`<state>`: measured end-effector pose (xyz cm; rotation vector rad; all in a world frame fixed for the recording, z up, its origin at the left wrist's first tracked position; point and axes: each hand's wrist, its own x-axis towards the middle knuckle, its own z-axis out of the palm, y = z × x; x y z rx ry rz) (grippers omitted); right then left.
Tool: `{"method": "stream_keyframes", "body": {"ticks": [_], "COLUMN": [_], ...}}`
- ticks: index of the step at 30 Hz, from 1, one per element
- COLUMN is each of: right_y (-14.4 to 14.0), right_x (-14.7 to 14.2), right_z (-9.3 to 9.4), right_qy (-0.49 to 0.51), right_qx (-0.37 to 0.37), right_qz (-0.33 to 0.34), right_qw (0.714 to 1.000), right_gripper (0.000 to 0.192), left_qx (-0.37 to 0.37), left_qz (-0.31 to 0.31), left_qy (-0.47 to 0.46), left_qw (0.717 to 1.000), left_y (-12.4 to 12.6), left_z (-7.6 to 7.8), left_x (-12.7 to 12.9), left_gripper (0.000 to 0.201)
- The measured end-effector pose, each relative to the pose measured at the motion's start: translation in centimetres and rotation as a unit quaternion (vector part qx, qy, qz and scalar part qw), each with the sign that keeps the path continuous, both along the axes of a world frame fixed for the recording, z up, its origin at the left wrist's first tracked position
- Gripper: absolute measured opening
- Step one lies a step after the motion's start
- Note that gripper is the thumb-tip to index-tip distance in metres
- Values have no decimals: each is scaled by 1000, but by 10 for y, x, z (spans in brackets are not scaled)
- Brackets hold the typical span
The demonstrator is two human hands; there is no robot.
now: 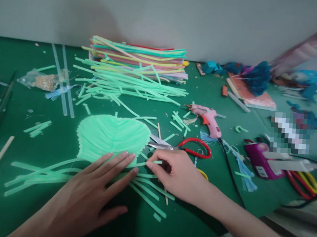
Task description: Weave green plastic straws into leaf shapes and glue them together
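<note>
A leaf shape built from mint-green pipe cleaners point(113, 135) lies flat on the green table. My left hand point(97, 190) rests with its fingers stretched out over the leaf's near edge and the loose strands below it. Between thumb and forefinger, my right hand point(174, 171) pinches a mint-green pipe cleaner point(154, 162) that runs along that near edge. Red-handled scissors point(197, 146) lie just beyond my right hand, their blades pointing at the leaf. Several long green pipe cleaners point(42, 175) stick out on both sides of my left hand, which hides their middles.
A pile of coloured pipe cleaners point(137, 67) lies at the back against the wall. Right of it are a pink glue gun point(209, 118) with a black cord and a purple device point(263, 160). Clear glue sticks point(64, 84) and a bag of beads point(42, 80) lie at the left.
</note>
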<state>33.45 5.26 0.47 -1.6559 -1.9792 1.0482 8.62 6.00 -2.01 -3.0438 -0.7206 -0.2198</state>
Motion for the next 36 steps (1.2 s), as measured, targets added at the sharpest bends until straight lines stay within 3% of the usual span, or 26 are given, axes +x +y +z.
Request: {"method": "stream_keyframes", "body": {"ticks": [18, 29, 33, 36], "right_y": [2, 3, 3, 1], "right_x": [-3, -36, -41, -30], "right_z": [9, 27, 31, 29], "right_qy": [-32, -170, -205, -173], "right_qx": [40, 156, 151, 141], "right_qz": [20, 137, 144, 119], "right_qw": [999, 963, 956, 967], "right_gripper": [14, 15, 15, 15], "left_qx": [-12, -68, -100, -90], "left_qz": [-25, -16, -24, -1], "left_qy": [7, 1, 3, -39], "left_qw": [1000, 998, 995, 995], "left_y": [-1, -1, 1, 2], "left_z": [1, -2, 8, 18], "left_x": [-2, -4, -10, -24], "left_gripper": [71, 64, 69, 69]}}
